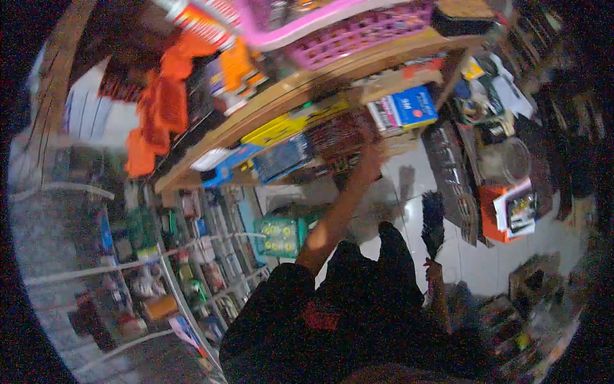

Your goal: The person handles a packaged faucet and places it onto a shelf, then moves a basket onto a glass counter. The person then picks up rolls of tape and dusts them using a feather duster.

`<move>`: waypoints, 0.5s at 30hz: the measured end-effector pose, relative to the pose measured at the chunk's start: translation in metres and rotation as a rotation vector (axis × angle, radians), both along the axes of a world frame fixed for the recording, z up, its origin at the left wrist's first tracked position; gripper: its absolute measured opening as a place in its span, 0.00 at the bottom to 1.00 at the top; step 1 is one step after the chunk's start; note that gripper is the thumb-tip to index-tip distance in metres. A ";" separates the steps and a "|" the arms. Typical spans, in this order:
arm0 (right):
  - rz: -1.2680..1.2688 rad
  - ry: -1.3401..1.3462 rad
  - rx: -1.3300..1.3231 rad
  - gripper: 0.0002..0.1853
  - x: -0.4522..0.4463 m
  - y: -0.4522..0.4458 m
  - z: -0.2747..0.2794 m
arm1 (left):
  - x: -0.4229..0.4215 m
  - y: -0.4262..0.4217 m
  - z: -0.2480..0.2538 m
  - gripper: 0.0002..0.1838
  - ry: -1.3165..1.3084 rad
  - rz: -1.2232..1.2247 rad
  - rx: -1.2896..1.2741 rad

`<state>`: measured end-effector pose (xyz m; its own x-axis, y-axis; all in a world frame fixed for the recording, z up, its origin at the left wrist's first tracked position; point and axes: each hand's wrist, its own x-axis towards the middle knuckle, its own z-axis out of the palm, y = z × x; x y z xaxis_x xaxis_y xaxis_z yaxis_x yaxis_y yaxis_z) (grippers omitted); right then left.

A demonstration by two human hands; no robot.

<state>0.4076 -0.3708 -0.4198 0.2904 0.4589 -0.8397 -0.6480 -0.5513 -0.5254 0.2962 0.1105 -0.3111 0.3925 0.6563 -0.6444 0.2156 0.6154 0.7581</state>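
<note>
My left hand [369,157] reaches forward to the lower shelf, beside a dark reddish-brown box [339,134]. Motion blur and shadow smear its fingers, so I cannot make out whether they hold the box or only touch it. A blue and white box [412,107] lies just right of that hand, and yellow packs [275,130] lie to its left. Low on the right, my right hand [434,270] is closed around the handle of a black duster [433,217]. The duster's bristly head points forward, away from my body, over the tiled floor.
A pink basket [364,35] stands on the wooden shelf [307,83] above. Orange items [157,109] hang at the left. A glass display case [173,269] with packed shelves stands on the left. Boxes and an orange box with papers [495,214] crowd the right. White tiles [457,256] cover the floor.
</note>
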 end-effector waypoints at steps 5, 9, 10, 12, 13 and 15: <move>0.261 -0.045 -0.133 0.15 0.007 0.023 0.045 | -0.070 -0.095 -0.016 0.40 0.038 -0.174 -0.265; 0.223 -0.077 0.049 0.20 0.008 0.015 0.035 | -0.210 -0.138 -0.064 0.36 0.161 -0.230 -0.258; 0.174 -0.062 0.129 0.21 0.014 -0.008 -0.005 | -0.253 -0.145 -0.073 0.33 0.208 -0.244 -0.211; 0.424 -0.175 -0.072 0.21 0.014 0.008 -0.022 | -0.337 -0.157 -0.104 0.29 0.344 -0.312 -0.094; 0.532 -0.215 -0.174 0.21 0.008 0.017 -0.027 | -0.374 -0.159 -0.119 0.27 0.425 -0.362 -0.021; 0.512 -0.192 -0.231 0.20 -0.032 0.040 -0.008 | -0.440 -0.159 -0.152 0.22 0.592 -0.525 0.214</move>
<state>0.3760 -0.3312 -0.4273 0.2370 0.3923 -0.8888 -0.1746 -0.8827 -0.4362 -0.1438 -0.0482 -0.4630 0.3166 0.6139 -0.7231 0.8367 0.1784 0.5177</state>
